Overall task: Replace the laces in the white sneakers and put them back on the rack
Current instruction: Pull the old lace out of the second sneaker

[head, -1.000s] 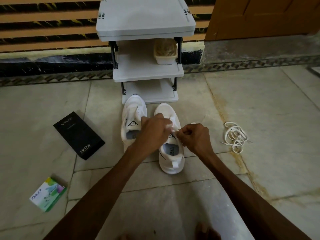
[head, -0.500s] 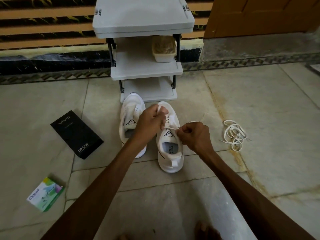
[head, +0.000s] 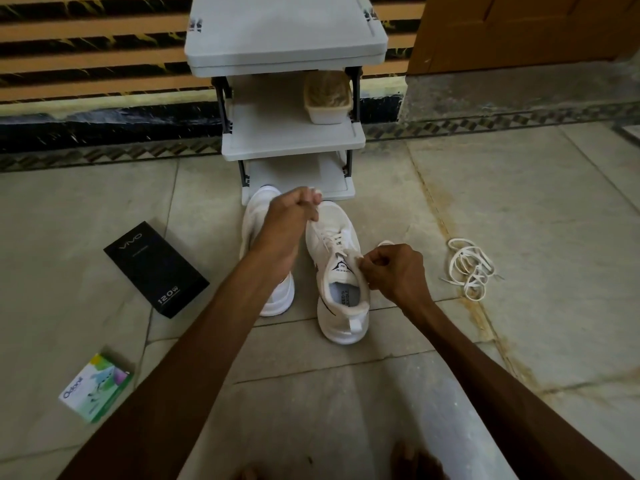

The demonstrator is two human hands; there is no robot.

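Two white sneakers stand side by side on the floor in front of the grey rack (head: 294, 142). The right sneaker (head: 341, 296) carries a white lace through its eyelets. My left hand (head: 291, 220) is raised over its toe and pinches one end of that lace, pulled up taut. At the tongue, my right hand (head: 394, 268) pinches the other part of the lace. The left sneaker (head: 256, 213) is mostly hidden behind my left forearm. A loose pile of white laces (head: 469, 268) lies on the floor to the right.
A black box (head: 156, 268) lies left of the sneakers, and a small green-and-white box (head: 95, 386) sits nearer me. A beige basket (head: 327, 98) rests on the rack's middle shelf. Wall and a wooden door stand behind.
My left hand has risen up and away from the tongue toward the toe, drawing the lace out. My right hand has stayed by the tongue.
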